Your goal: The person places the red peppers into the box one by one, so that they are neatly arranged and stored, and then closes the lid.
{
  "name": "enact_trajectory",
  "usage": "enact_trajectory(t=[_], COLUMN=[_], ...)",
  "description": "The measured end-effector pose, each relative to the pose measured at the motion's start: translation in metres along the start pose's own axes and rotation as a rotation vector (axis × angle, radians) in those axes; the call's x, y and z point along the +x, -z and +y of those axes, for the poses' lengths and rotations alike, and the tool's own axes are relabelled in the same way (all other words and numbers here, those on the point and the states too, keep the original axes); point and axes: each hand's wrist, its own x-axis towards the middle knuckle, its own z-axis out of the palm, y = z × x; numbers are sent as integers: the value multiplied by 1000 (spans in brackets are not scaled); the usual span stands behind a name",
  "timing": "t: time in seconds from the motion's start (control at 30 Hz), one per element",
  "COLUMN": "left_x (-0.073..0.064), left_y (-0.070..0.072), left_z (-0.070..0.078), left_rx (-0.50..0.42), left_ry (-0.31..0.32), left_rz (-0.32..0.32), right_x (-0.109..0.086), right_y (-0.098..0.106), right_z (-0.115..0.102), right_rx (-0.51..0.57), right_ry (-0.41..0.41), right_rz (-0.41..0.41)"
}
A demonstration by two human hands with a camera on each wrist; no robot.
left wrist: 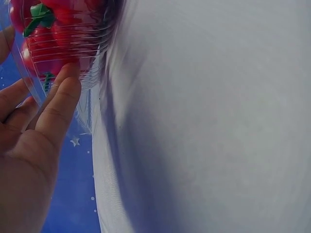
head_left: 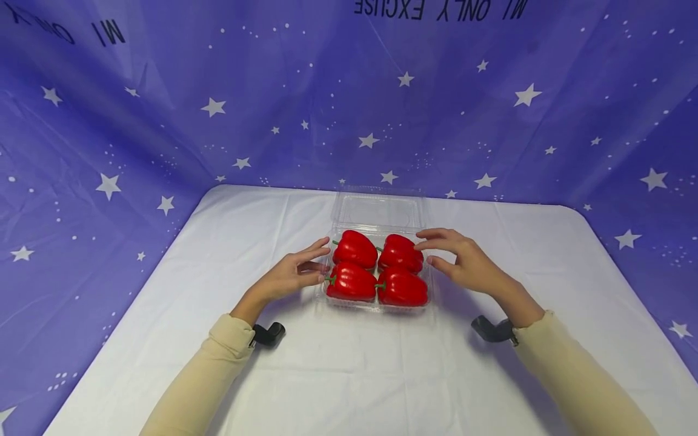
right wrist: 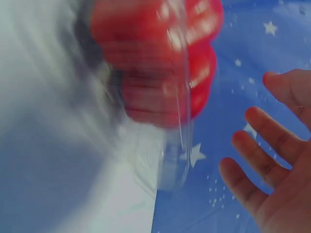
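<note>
Several red bell peppers (head_left: 402, 287) with green stems lie in two rows inside a clear plastic clamshell box (head_left: 376, 306). Its hinged lid (head_left: 378, 211) is folded back flat, away from the person. At the box's left side is my left hand (head_left: 289, 274), its fingers extended; in the left wrist view the fingertips (left wrist: 70, 90) are right at the ribbed wall. My right hand (head_left: 466, 260) hovers by the right side, fingers loosely spread near the back right pepper (head_left: 400, 253). In the right wrist view a gap shows between that hand and the box, and it holds nothing.
A white cloth (head_left: 338, 375) covers the table under the box. Behind and along both sides hangs a purple-blue curtain (head_left: 305, 91) with white stars. Each wrist carries a black camera mount (head_left: 269, 334), low over the cloth.
</note>
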Motion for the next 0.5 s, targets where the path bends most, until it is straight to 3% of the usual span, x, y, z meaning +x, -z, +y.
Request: enact_trajectory(t=[0.33,0.5], left_x=[0,0], left_y=[0,0], left_z=[-1,-1], left_rx=[-5,-5], left_ry=[4,3], left_rz=[-4,-4], right_x=[27,34], right_y=[19,25], right_z=[45,55], right_rx=[52,48], right_ry=[-238,-327], right_rz=[17,15])
